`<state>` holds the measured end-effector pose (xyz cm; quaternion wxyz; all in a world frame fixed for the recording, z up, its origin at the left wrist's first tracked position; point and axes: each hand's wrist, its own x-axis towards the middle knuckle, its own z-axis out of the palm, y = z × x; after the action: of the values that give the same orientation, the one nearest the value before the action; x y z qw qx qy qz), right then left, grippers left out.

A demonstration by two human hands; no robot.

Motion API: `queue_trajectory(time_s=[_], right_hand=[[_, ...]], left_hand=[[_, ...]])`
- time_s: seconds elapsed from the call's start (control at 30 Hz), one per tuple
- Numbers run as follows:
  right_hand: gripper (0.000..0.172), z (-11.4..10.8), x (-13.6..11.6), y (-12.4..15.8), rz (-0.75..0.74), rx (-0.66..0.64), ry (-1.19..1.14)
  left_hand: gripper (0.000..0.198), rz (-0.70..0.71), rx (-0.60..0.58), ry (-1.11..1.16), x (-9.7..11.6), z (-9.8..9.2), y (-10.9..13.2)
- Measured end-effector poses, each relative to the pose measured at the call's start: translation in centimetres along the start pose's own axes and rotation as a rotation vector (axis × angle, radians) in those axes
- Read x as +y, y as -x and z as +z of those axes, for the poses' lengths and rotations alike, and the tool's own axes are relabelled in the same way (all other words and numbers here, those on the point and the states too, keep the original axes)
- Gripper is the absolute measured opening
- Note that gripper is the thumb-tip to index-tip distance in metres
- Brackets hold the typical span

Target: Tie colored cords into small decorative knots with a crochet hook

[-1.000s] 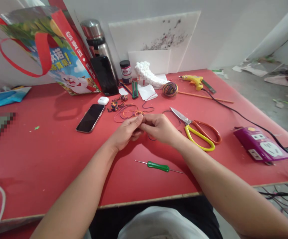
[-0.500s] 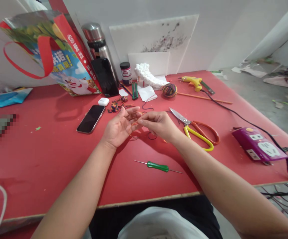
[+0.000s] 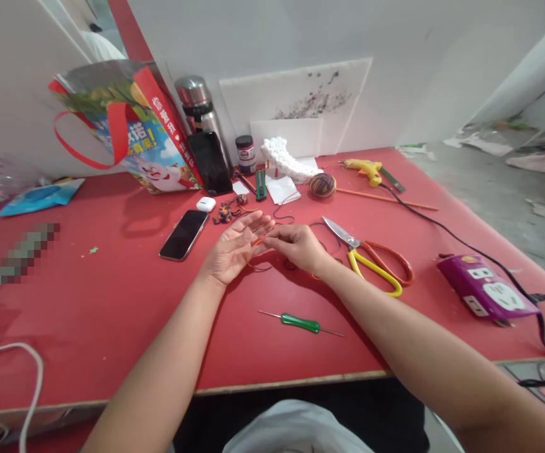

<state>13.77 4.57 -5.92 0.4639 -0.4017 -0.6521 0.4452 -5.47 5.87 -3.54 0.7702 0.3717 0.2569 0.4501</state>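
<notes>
the left hand [image 3: 229, 253] is palm up, fingers loosely spread, an orange strand of yarn [image 3: 258, 241] running at them. the right hand [image 3: 299, 247] pinches the yarn between thumb and forefinger, just beside the left. both hands are above the red table [image 3: 144, 352]. scissors [image 3: 354, 243] lie right of the hands; a green-handled tool [image 3: 300, 323] lies nearer the front edge.

Right hand [image 3: 297, 246] pinches orange yarn [image 3: 258, 241] beside left hand [image 3: 229, 254].
</notes>
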Motion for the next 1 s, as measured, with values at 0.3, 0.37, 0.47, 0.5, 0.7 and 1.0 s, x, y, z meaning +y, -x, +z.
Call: queue_trajectory(time_s=[0.3, 0.37, 0.47, 0.5, 0.7, 1.0], right_hand=[[0.028, -0.4, 0.2, 0.4, -0.024, 0.059, -0.016], [0.026, -0.7, 0.0, 0.5, -0.07, 0.079, -0.067], [0.017, -1.1, -0.3, 0.2, -0.212, 0.201, 0.005], [0.015, -1.3, -0.3, 0.1, -0.247, 0.248, 0.054], [0.014, -1.1, -0.6, 0.3, -0.11, 0.241, -0.106], [0.033, 1.1, -3.2, 1.2, 0.081, -0.107, -0.468]], left_hand=[[0.049, -0.019, -0.052, 0.029, -0.3, 0.0, -0.4], [0.044, -0.044, -0.051, 0.033, -0.4, 0.3, -0.6], [0.039, -0.067, -0.034, 0.045, -0.5, 0.5, -0.6], [0.038, -0.066, -0.035, 0.049, -0.5, 0.5, -0.6], [0.04, -0.018, -0.038, 0.034, -0.3, 0.5, -0.3], [0.032, -0.057, -0.031, 0.061, -0.6, 1.7, -0.4]])
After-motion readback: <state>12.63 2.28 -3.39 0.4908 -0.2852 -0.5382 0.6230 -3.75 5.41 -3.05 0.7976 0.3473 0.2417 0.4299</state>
